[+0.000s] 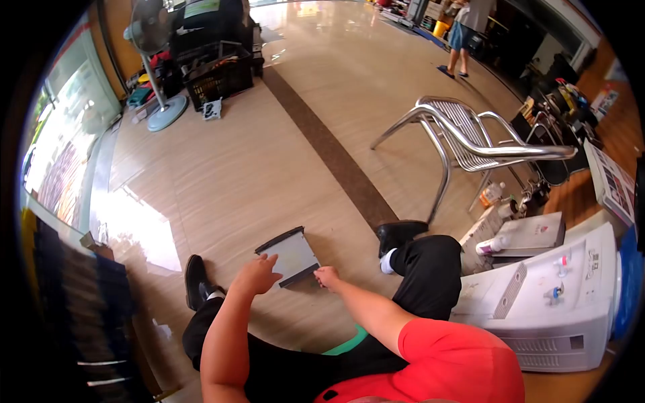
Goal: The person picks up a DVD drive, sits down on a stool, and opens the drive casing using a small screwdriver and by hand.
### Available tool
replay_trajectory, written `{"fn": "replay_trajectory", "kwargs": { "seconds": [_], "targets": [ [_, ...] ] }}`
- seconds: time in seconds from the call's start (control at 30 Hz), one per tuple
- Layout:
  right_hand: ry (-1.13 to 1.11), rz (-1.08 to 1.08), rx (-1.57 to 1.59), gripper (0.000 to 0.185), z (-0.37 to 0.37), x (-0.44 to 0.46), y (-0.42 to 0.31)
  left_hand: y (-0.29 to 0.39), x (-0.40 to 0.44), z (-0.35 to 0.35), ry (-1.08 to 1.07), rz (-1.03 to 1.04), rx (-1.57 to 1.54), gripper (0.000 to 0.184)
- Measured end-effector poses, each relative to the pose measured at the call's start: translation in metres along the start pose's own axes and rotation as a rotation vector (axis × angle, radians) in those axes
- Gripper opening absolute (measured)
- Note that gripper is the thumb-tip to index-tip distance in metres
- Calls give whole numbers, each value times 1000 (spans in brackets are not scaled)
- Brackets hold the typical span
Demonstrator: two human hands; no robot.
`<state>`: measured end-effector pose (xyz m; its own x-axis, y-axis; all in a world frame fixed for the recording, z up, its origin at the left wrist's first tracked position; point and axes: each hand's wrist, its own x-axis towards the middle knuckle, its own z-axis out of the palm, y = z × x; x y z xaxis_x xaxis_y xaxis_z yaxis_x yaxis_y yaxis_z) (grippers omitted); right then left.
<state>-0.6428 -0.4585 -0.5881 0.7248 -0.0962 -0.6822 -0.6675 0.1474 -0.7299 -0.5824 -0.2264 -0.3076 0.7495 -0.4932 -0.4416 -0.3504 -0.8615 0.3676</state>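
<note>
A flat light-grey panel (290, 256) with dark strips along two opposite edges is between my shoes, just above or on the tiled floor. My left hand (257, 274) is over its left side, fingers apart, with nothing seen in it. At the panel's lower right corner, my right hand (327, 277) has its fingers closed on the dark edge. Part of a green object (348, 341) shows beneath my legs.
A white water dispenser (537, 295) lies on its side at the right, near boxes (534, 232). A metal chair (463, 134) stands beyond. At upper left are a fan (158, 80) and a black crate (218, 80). Another person (463, 37) stands far off.
</note>
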Motion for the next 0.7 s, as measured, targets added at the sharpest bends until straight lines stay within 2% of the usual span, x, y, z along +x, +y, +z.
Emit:
{"fn": "replay_trajectory", "kwargs": {
  "seconds": [0.27, 0.37, 0.5, 0.7],
  "targets": [
    [75, -31, -191, 14, 5, -8, -12, 2, 2, 0, -4, 35, 37, 61],
    [-5, 5, -23, 16, 4, -9, -10, 1, 3, 2, 3, 36, 33, 62],
    [-14, 0, 46, 18, 5, -9, -8, 1, 3, 0, 0, 27, 25, 64],
    [66, -41, -147, 18, 6, -11, -14, 0, 4, 1, -2, 26, 34, 63]
  ]
}}
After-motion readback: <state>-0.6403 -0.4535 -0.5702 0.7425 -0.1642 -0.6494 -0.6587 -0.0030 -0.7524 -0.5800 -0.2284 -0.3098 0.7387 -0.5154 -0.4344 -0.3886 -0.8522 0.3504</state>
